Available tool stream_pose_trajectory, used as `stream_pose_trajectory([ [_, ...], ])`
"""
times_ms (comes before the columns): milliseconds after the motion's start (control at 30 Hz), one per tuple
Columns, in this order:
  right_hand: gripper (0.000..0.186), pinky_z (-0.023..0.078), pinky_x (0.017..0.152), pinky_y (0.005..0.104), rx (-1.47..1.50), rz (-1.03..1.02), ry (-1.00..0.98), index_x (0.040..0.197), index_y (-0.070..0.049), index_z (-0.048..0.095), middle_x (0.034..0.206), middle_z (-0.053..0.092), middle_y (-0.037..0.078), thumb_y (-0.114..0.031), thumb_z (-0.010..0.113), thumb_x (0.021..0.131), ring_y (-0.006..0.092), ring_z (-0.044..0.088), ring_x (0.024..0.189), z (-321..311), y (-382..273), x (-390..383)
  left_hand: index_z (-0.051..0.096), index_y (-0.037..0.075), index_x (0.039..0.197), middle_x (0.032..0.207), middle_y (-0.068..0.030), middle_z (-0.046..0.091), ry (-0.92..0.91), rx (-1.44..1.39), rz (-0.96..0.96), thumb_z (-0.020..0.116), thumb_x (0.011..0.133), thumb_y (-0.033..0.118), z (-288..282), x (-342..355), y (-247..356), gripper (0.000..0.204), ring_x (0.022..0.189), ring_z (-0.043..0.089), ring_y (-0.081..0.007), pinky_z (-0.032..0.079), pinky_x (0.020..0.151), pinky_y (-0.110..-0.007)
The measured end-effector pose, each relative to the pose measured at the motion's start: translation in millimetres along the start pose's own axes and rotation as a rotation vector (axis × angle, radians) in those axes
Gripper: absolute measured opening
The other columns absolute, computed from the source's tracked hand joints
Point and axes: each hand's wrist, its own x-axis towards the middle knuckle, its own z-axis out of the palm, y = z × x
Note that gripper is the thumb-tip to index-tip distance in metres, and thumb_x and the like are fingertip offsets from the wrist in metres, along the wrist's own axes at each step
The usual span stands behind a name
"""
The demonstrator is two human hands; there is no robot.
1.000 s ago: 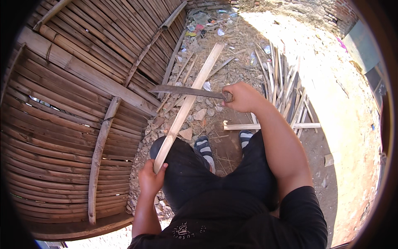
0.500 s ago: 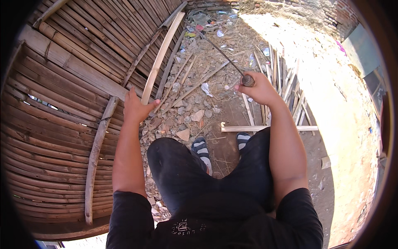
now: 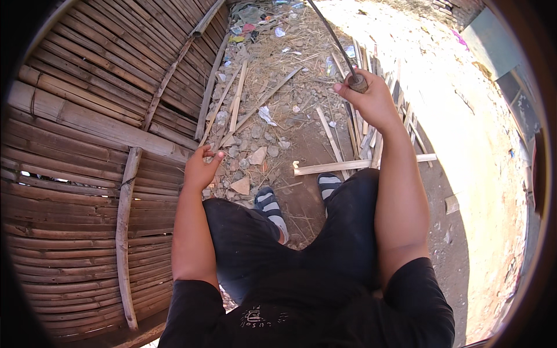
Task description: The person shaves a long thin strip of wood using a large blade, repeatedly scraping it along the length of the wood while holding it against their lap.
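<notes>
My right hand [image 3: 376,103] is closed around the round wooden handle [image 3: 358,83] of a long, thin, dark-bladed knife [image 3: 332,36]. The blade, seen nearly edge-on, points forward and leftward past the upper edge of the view. My left hand [image 3: 201,169] is empty, its fingers loosely bent and the thumb apart, over the rubble close to the bamboo wall. Ahead of it, pale split bamboo strips [image 3: 238,95] lie on the ground. Another pale strip [image 3: 364,165] lies crosswise just ahead of my feet, with a small curled end at its left.
A bamboo slat wall [image 3: 69,156] with a thick horizontal pole [image 3: 87,122] runs along my left. Broken stones [image 3: 256,155], straw and litter cover the ground ahead. Several bamboo strips [image 3: 351,124] are heaped at right. Sunlit ground [image 3: 493,191] lies farther right.
My left hand has let go of the long pale bamboo strip, which no longer stands by it. My right hand has lifted the knife slightly forward. The view has shifted rightward.
</notes>
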Motion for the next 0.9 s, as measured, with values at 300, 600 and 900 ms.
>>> stream_pose_trajectory([
  [300,0.046,0.052,0.070,0.0346,-0.009,0.420,0.406,0.103,0.002,0.071,0.080,0.072,0.010,-0.040,0.081,0.087,0.0165,0.066,0.073,-72,148,-60,0.057,0.006,0.140,0.115,-0.0055,0.070,-0.233,-0.370,-0.172,0.070,0.102,0.038,-1,2,-29,0.052,0.084,0.072,-0.0163,0.053,0.069,-0.030],
  [600,0.073,0.052,0.101,0.0440,-0.124,0.984,0.247,0.140,0.004,0.059,0.125,0.070,0.028,-0.041,0.078,0.086,0.0385,0.069,0.116,25,298,-237,0.055,0.007,0.141,0.116,-0.0068,0.070,-0.310,-0.436,-0.236,0.064,0.105,0.040,-3,-4,-17,0.049,0.080,0.070,-0.0158,0.054,0.069,-0.030],
  [900,0.070,0.051,0.105,0.0427,-0.292,0.894,-0.054,0.135,0.003,0.063,0.129,0.068,0.027,-0.041,0.079,0.082,0.0395,0.066,0.122,79,321,-233,0.059,0.007,0.136,0.114,-0.0065,0.071,-0.364,-0.404,-0.241,0.062,0.106,0.038,2,-9,0,0.043,0.079,0.070,-0.0150,0.054,0.068,-0.029],
])
